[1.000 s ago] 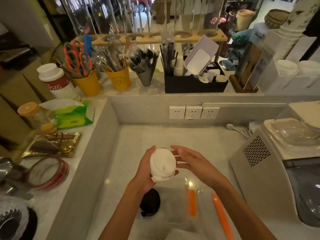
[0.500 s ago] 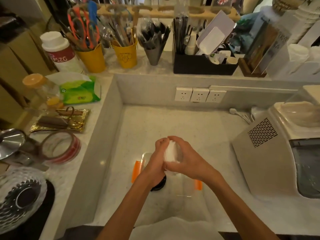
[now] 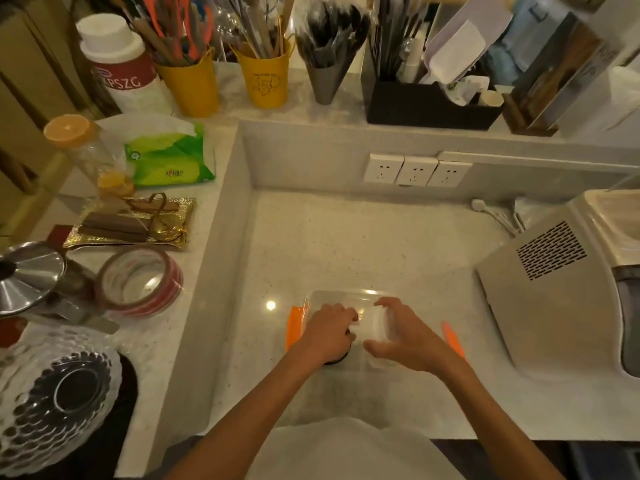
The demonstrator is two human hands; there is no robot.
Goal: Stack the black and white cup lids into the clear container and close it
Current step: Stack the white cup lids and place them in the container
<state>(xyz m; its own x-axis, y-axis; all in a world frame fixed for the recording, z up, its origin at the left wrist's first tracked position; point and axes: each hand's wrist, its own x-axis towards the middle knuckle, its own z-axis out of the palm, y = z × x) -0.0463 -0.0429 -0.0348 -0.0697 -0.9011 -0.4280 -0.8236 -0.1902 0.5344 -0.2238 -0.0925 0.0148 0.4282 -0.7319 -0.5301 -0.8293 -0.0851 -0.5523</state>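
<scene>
Reaching into the clear container, both hands work — left hand curled over black lids, right hand gripping white lids.

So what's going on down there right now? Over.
Both hands in the container: right hand holds white lids, left hand over black lids. Container open. Nothing blocking.

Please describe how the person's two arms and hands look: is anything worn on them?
Both forearms are bare up to the picture's lower edge; no sleeves show. The left hand and the right hand wear no gloves, and I see no watch, bracelet or ring. A pale garment covers the body between the arms.
</scene>
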